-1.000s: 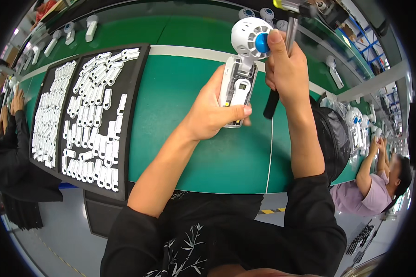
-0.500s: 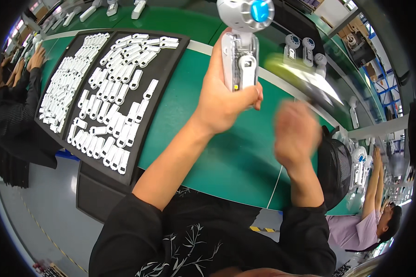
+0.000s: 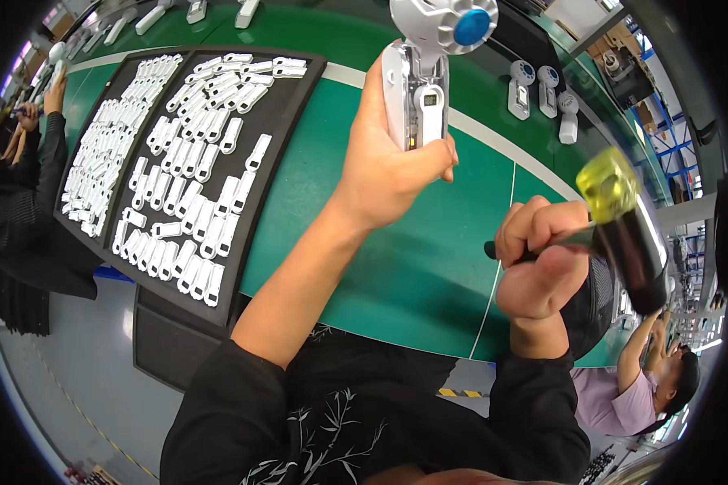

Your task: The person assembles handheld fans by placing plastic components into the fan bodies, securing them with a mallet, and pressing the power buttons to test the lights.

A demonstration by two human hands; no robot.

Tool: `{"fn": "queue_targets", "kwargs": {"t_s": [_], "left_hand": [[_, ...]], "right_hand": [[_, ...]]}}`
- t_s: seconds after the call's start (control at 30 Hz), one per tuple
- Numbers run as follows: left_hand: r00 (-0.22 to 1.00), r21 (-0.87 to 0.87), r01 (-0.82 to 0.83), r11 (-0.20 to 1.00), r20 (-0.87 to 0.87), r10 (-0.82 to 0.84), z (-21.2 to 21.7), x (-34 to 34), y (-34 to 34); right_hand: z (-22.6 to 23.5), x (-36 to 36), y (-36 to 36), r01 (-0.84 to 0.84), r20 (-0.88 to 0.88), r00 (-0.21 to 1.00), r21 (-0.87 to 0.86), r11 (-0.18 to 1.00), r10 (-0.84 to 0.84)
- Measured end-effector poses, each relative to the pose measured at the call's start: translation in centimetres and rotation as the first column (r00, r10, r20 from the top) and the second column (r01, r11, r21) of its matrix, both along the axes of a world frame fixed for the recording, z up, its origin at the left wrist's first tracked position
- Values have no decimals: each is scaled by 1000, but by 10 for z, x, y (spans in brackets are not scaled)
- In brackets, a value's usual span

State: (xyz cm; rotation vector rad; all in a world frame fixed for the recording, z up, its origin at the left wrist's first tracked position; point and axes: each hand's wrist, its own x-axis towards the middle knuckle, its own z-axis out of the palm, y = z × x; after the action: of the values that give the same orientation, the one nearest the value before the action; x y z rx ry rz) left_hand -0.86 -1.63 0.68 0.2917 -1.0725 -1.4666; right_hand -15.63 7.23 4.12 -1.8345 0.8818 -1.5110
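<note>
My left hand (image 3: pixel 392 170) is wrapped round a white handheld device (image 3: pixel 431 117), held upright above the table. The device has a round ribbed head with a blue centre, a clear-edged body and a small dark display window. To its right, my right hand (image 3: pixel 542 255) grips the dark handle of a mallet (image 3: pixel 632 250). One end of the mallet's head is see-through yellow, the other black; it is raised, slightly blurred and apart from the device. On the left, a black tray (image 3: pixel 259 202) carries rows of small white pieces with dark windows.
The green table (image 3: pixel 340 291) stretches below my hands. Similar round-headed devices (image 3: pixel 519 89) lie on the green surface beyond a pale strip. A black mesh-sided object (image 3: pixel 594 295) sits by my right wrist. Other people work at the far left (image 3: pixel 24 210) and right (image 3: pixel 627 396).
My right hand and the mallet have swung to the right and are less blurred. My left hand still holds the device, which has shifted slightly in view.
</note>
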Motion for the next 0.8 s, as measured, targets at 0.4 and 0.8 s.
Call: {"fn": "queue_targets", "kwargs": {"t_s": [0.4,0.8], "left_hand": [[998,39,-64,997,14,63,-2,4,-3],[956,-1,208,978,-210,-203,-13,-6,-8]], "right_hand": [[-9,0,-23,189,-476,841,-187,964,-257],[-48,-42,-69,540,-719,646,194,819,-255]]}}
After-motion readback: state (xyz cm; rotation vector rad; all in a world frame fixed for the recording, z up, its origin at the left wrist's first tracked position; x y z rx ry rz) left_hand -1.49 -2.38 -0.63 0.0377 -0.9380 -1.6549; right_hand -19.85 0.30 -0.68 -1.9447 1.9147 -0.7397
